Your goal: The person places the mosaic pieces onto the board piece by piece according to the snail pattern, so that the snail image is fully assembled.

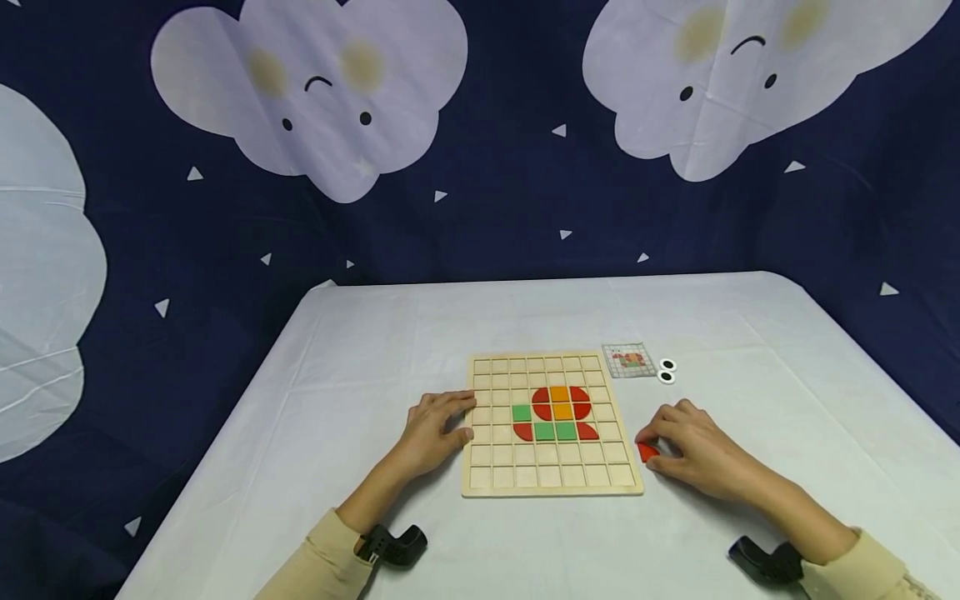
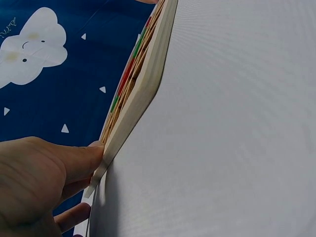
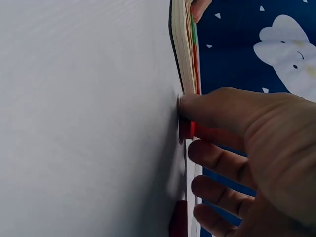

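Observation:
A wooden grid board [image 1: 492, 477] lies on the table, holding green squares [image 1: 543, 431], orange squares [image 1: 559, 394] and red rounded pieces [image 1: 522, 432] in its cells. At the board's left edge rests my left hand [image 1: 431, 432], fairly straight fingers on the rim; in the left wrist view its thumb [image 2: 84, 160] touches the side. My right hand [image 1: 697, 450] pinches a red piece [image 1: 647, 452] between thumb and finger, low over the table just off the board's right edge. The right wrist view shows that piece [image 3: 186, 129] partly hidden by the thumb.
A small card with a gridded picture [image 1: 628, 361] lies beyond the board's right corner. Two white discs with black centres [image 1: 666, 377] sit beside it. Another red piece [image 3: 178, 219] shows below in the right wrist view. A dark cloud-patterned cloth [image 1: 495, 233] hangs behind the table.

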Available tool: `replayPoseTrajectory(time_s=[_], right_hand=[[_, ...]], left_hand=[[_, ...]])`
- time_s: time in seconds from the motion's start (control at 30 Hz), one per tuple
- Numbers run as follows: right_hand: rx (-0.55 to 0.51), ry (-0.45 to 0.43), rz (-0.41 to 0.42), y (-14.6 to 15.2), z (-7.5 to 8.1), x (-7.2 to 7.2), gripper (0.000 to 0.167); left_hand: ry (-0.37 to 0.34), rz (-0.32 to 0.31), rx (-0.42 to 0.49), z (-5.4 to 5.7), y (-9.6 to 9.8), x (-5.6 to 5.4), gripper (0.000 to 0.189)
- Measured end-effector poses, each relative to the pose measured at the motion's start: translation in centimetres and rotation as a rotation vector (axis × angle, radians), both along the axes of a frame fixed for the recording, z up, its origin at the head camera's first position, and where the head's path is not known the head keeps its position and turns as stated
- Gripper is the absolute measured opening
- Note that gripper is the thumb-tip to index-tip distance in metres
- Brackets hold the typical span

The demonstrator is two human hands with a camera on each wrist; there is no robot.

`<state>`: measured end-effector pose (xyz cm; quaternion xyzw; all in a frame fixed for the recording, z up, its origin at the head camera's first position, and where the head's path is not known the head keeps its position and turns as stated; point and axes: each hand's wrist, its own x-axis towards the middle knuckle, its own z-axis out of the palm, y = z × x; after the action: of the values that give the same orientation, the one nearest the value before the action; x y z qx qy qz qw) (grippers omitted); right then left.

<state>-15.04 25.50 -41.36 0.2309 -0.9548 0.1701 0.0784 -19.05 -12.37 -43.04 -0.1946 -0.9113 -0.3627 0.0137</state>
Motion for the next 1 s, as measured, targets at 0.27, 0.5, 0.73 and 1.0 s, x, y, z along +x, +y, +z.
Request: replayPoseTrajectory(time_s=[0.27,0.5,0.73,1.0], right_hand=[[-0.042,0.015,0.003,-1.8,1.0,-1.6,0.023],[-0.107,-0.02,0.044,-5.2,1.9,-4.0,0.024],[-0.117,-0.061,0.073,-9.2,2.3,-6.1,0.023],[-0.104,-0.086,0.123,-12.5,2.6,-8.1,0.023]], left_hand=[[0.003,-0.009,0.006,0.0,-0.1,0.1,0.044],[0.003,-0.008,0.008,0.0,-0.1,0.1,0.044],[0.005,-0.006,0.005,-0.1,-0.1,0.0,0.044],[-0.005,-0.008,-0.006,-0.2,-0.2,-0.1,0.045]])
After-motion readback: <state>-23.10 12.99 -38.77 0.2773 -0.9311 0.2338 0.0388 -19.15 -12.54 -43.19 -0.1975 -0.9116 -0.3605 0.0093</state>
